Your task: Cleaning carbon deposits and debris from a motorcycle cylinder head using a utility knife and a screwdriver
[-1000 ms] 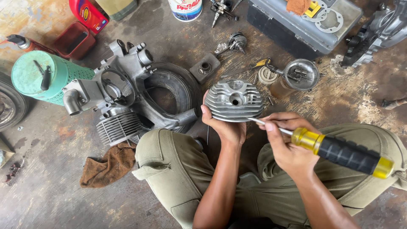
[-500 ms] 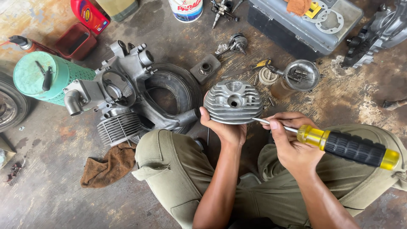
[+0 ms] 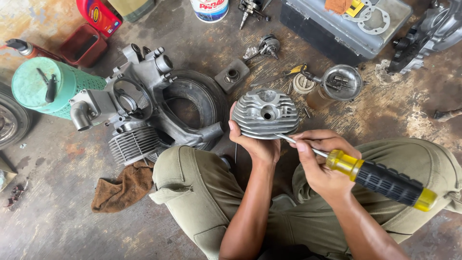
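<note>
The left hand (image 3: 257, 144) cups the finned cylinder head (image 3: 265, 113), fingers wrapped beneath; the right hand (image 3: 322, 166) pinches the screwdriver (image 3: 380, 179), tip at the rim just beyond its fingers; short, shallow strokes seem wisest

Floor (image 3: 57, 226): bare concrete, grey-brown, stained and gritty, pale sawdust-like patches at right edge. Engine casing (image 3: 139, 91) with finned cylinder at left centre, black tyre (image 3: 192, 103) behind it. Green cylinder (image 3: 43, 86) at far left; wheel (image 3: 12, 120) cut by left edge. Brown rag (image 3: 122, 188) at lower left. Red tray (image 3: 82, 45) and red bottle (image 3: 98, 14) at upper left. Grey toolbox (image 3: 337, 31) at upper right, gaskets on lid. Small parts scattered at top centre. Light even, diffuse, soft shadows.
</note>
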